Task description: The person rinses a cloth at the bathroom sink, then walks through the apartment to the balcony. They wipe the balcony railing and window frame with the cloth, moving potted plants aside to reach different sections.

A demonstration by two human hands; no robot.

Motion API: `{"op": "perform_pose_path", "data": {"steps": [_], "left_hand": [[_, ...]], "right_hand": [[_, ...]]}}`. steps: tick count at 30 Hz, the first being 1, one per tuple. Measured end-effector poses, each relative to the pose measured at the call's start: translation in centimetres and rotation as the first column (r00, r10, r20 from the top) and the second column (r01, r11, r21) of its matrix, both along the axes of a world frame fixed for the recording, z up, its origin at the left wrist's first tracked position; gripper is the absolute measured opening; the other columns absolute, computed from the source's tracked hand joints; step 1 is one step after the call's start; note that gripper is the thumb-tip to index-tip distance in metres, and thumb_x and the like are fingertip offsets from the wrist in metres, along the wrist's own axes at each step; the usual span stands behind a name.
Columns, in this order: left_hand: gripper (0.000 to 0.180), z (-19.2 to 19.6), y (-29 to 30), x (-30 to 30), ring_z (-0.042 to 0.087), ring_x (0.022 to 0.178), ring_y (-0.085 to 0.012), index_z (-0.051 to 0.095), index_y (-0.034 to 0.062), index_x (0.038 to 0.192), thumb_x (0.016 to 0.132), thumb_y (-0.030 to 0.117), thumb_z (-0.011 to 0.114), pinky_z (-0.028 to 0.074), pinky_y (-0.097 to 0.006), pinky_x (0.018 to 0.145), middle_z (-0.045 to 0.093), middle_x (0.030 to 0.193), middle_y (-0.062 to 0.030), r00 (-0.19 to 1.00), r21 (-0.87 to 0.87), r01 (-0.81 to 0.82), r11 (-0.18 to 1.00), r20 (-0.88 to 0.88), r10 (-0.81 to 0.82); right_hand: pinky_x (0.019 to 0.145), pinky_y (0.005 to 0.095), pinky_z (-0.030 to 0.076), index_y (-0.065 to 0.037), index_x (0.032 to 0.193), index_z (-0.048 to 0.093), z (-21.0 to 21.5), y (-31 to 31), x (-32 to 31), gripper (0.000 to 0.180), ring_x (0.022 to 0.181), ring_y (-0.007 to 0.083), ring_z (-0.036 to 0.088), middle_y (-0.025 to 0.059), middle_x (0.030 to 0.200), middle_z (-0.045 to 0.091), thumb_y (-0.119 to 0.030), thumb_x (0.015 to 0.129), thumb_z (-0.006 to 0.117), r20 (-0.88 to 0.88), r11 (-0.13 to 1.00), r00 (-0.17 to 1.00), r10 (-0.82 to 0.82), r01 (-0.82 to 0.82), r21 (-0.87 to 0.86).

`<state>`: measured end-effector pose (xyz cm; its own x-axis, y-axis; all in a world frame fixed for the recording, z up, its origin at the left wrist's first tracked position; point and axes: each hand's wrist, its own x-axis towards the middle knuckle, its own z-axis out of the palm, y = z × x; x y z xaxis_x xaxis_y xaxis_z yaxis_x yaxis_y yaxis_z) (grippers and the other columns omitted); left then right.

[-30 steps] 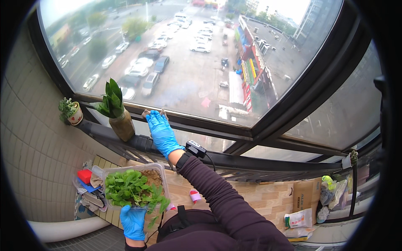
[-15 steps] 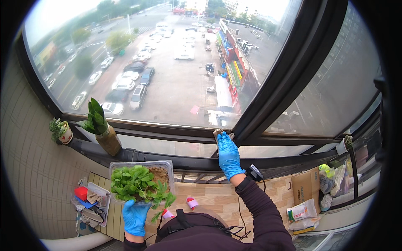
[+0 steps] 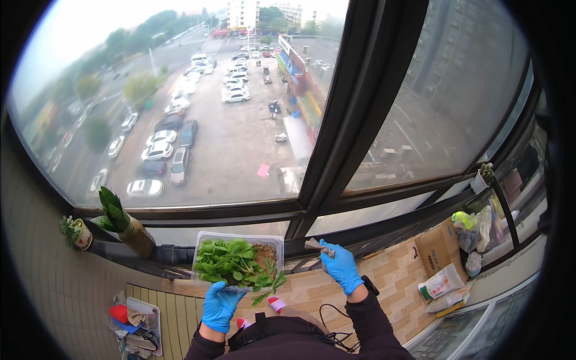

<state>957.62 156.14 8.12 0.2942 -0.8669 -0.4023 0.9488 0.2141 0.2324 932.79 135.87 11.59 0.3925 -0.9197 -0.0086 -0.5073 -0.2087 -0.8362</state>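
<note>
In a blue glove, my left hand [image 3: 220, 307] grips the near side of a clear plastic container [image 3: 280, 245]. Leafy green seedlings [image 3: 231, 259] fill most of it, brown soil [image 3: 265, 254] shows at its right, and a few stems hang over the near right rim. My right hand [image 3: 343, 267], gloved too, is closed on a crumpled grey-brown cloth [image 3: 317, 245], just right of the container and near the dark rail [image 3: 174, 255]. The right thumb is partly hidden by the fingers and the cloth.
A tall-leaved plant in a jar [image 3: 138, 240] and a small potted succulent [image 3: 81, 235] stand left along the window. A tub of odds and ends [image 3: 157, 329] is lower left. At right are a cardboard box [image 3: 440, 252], bags [image 3: 443, 283] and another potted plant [image 3: 480, 180].
My right hand has drawn back from the window frame with the cloth, down toward me. The container in my left hand has shifted right, nearer the right hand. The view has turned rightward.
</note>
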Motion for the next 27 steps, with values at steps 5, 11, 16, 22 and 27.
{"op": "perform_pose_path", "data": {"steps": [5,11,16,22,27], "left_hand": [[0.037,-0.6,-2.4,-0.9,0.058,0.109,-0.0343,0.059,0.0025,0.115,0.079,0.007,0.061,0.041,-0.056,0.101,0.063,0.113,-0.0150,0.998,0.035,0.052,0.998,0.025,-0.053],[0.042,-1.3,-4.9,-1.6,0.054,0.113,-0.0333,0.056,0.0045,0.120,0.078,0.007,0.062,0.041,-0.054,0.102,0.059,0.121,-0.0137,0.995,0.027,0.079,0.996,0.057,-0.081],[0.039,-1.8,-6.2,-2.0,0.054,0.115,-0.0310,0.057,0.0039,0.118,0.079,0.007,0.063,0.040,-0.053,0.103,0.060,0.119,-0.0125,0.999,0.011,0.026,1.000,0.037,-0.026],[0.049,-2.3,-6.9,-2.4,0.049,0.120,-0.0375,0.050,-0.0002,0.124,0.080,0.011,0.067,0.040,-0.056,0.104,0.052,0.127,-0.0192,0.998,0.079,-0.041,0.996,0.055,0.037],[0.030,-2.8,-7.0,-2.8,0.056,0.111,-0.0266,0.059,0.0101,0.114,0.084,0.009,0.064,0.042,-0.053,0.100,0.063,0.115,-0.0067,0.998,0.094,-0.054,0.994,0.016,0.053]], "right_hand": [[0.089,0.0259,0.050,0.003,0.116,0.060,0.1,0.2,-4.2,0.029,0.096,0.0167,0.062,0.0050,0.105,0.064,-0.006,0.089,0.055,0.650,0.790,0.681,-0.337,-0.171,0.589],[0.098,0.0356,0.047,0.000,0.104,0.060,1.2,0.5,-5.4,0.017,0.098,0.0214,0.062,0.0074,0.100,0.064,-0.005,0.089,0.055,0.802,0.717,0.319,-0.506,-0.361,0.596],[0.098,0.0331,0.047,0.001,0.107,0.061,1.8,-0.1,-5.0,0.019,0.098,0.0178,0.063,0.0074,0.102,0.065,-0.003,0.088,0.055,0.868,0.755,0.191,-0.459,-0.432,0.494],[0.087,0.0200,0.047,0.001,0.107,0.058,2.2,-0.5,-5.2,0.019,0.086,0.0082,0.060,0.0003,0.088,0.059,0.000,0.088,0.054,0.875,0.750,0.155,-0.460,-0.460,0.475],[0.082,0.0158,0.044,-0.004,0.094,0.052,0.6,-1.2,-5.5,0.007,0.075,0.0030,0.053,-0.0053,0.075,0.047,0.001,0.089,0.052,0.857,0.753,0.115,-0.503,-0.429,0.499]]}}
